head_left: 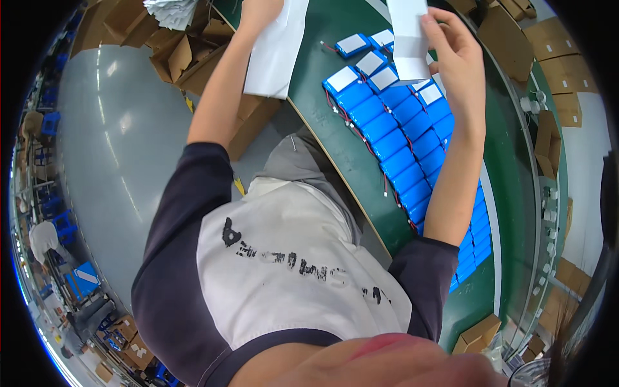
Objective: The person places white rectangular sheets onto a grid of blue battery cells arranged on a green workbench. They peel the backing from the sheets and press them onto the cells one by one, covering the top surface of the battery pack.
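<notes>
My left hand (263, 11) is at the top edge of the view, its fingers mostly cut off. It is closed on a long white sheet (277, 58) that hangs down beside my wrist, past the table's edge. My right hand (454, 48) pinches a white folded card piece (409, 45) with a bent-up lower end, held above the battery packs. Below it, blue battery packs (393, 138) lie in tight rows on the green table, with thin red and black leads and small white connectors. White labels (342, 79) sit on several packs at the far end.
The green table (329, 145) runs diagonally past my right side, its edge close to my body. Open cardboard boxes (193, 61) stand at the far left beside it. A stack of white papers (171, 11) lies on top there. More cartons (558, 58) are at the far right.
</notes>
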Demonstrator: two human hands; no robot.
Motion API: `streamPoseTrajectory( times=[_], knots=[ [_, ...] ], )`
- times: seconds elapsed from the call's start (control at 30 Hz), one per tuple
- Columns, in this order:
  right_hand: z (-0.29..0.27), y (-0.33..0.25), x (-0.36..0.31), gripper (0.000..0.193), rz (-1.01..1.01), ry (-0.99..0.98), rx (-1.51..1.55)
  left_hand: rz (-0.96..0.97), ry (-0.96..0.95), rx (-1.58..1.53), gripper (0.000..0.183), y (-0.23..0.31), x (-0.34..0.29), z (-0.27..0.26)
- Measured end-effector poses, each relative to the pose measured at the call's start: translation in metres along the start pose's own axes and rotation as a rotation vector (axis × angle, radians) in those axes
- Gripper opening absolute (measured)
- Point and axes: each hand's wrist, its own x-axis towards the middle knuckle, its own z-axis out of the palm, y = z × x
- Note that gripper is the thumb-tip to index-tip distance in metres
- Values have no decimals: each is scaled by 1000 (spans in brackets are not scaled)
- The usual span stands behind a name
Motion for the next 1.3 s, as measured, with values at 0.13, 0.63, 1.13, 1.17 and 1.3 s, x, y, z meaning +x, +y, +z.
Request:
streamPoseTrajectory(
  times=[0.13, 0.63, 1.13, 1.17, 1.3],
  knots=[
    [3, 43, -15, 29, 98, -318, -356, 134, 10, 242, 47, -53, -6, 31],
    [36, 61, -61, 32, 287, -370, -468, 477, -204, -264, 20, 82, -181, -39],
    [42, 73, -68, 33, 319, -226, -390, 484, -110, -237, 20, 79, -185, -21],
    [42, 72, -68, 33, 313, -230, -410, 488, -112, -238, 20, 79, -187, -20],
    [41, 74, -68, 32, 274, -236, -449, 532, -135, -194, 19, 81, -191, -18]
  ],
)
